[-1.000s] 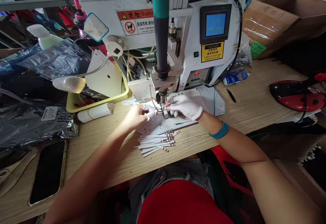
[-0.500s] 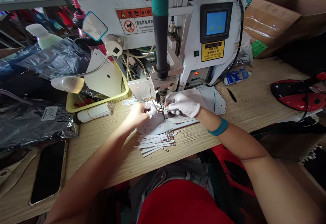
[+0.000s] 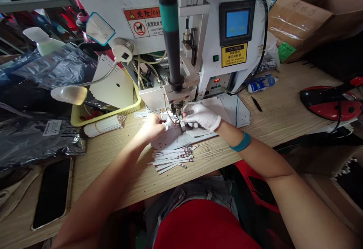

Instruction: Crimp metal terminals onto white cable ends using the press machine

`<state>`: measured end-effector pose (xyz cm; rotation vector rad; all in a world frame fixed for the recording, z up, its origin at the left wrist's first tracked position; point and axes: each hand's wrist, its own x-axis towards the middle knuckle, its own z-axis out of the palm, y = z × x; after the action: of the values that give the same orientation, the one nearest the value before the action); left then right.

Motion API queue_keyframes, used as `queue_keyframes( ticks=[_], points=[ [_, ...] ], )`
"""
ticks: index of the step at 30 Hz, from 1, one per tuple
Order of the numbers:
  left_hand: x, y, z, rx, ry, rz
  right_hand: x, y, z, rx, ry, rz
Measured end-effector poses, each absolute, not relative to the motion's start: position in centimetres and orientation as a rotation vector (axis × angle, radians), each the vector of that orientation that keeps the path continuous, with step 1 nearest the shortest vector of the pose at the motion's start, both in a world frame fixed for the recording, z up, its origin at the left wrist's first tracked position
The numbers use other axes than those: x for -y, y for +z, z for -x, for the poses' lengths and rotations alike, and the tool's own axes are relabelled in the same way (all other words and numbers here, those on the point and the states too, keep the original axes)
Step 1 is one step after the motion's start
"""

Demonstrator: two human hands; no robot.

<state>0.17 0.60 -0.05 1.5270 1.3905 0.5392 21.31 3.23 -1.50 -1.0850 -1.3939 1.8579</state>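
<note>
Both of my hands meet under the head of a white bench machine (image 3: 178, 107), at its small metal block (image 3: 183, 126). My left hand (image 3: 155, 126), with white covers on its fingertips, is pinched closed just left of the tip. In a white glove, my right hand (image 3: 202, 116) has thumb and fingers pressed together on the right side. Whatever lies in either pinch is too small to make out. Nearer to me, a loose pile of white strips (image 3: 171, 158) with dark and red marked ends lies on the wooden table (image 3: 119, 181).
A banded bundle of white sticks (image 3: 103, 126) lies left, by a yellow basket (image 3: 106, 116). Further left are a phone (image 3: 53, 192) and plastic bags (image 3: 36, 135). A lamp (image 3: 69, 94) juts over the basket. To the right are a black blade-like piece (image 3: 256, 104) and a red-black device (image 3: 331, 105).
The whole view has shifted slightly, so the machine appears a little further left. Both hands stay at the machine tip, with hardly any visible movement relative to it.
</note>
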Motion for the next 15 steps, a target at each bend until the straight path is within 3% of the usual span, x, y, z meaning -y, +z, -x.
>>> queue_keyframes(
  ticks=[15],
  points=[
    [-0.96,-0.06,0.16,-1.375,0.48,-1.531,-3.02,-1.47,-21.13,1.357,1.863,1.126]
  ],
)
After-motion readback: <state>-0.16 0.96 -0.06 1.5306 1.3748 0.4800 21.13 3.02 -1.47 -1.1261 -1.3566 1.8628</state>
